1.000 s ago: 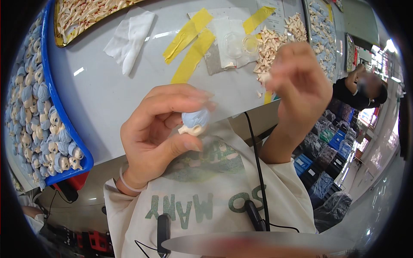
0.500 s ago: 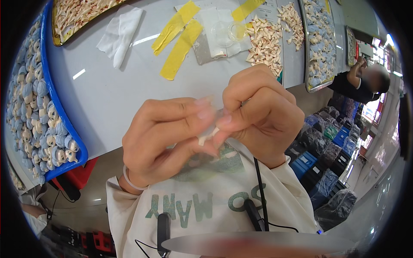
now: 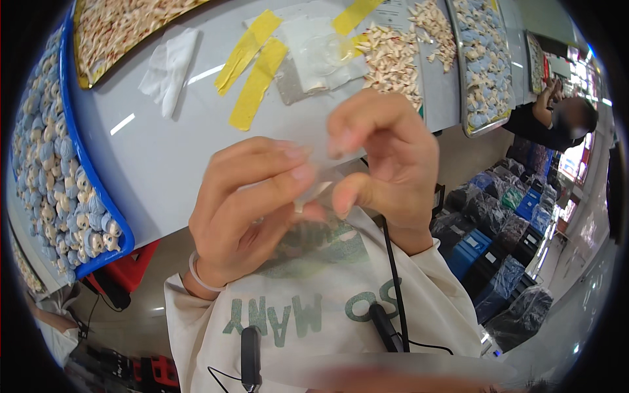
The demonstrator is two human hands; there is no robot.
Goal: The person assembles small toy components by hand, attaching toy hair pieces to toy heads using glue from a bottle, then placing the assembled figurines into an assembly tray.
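My left hand (image 3: 239, 209) is raised in front of my chest, its thumb and fingers pinching a small cream-coloured pointed piece (image 3: 320, 188). The piece is blurred and partly covered by the fingertips. Just to its right, my right hand (image 3: 396, 164) is held with thumb and fingers curved apart, and nothing shows between them. Beyond the hands lies a pile of similar small cream pieces (image 3: 392, 65), some with reddish tips.
At left, a blue tray (image 3: 126, 232) holds many small doll heads with pale blue hair. A gold-edged tray (image 3: 84, 77) of cream pieces is at the far left. White cloth (image 3: 171, 72), yellow tape (image 3: 259, 85) and a metal tray (image 3: 468, 108) lie on the table. A person (image 3: 550, 121) is at far right.
My right hand has let go of the small piece, its fingers spreading apart from the left hand. The left hand keeps its pinch on the piece.
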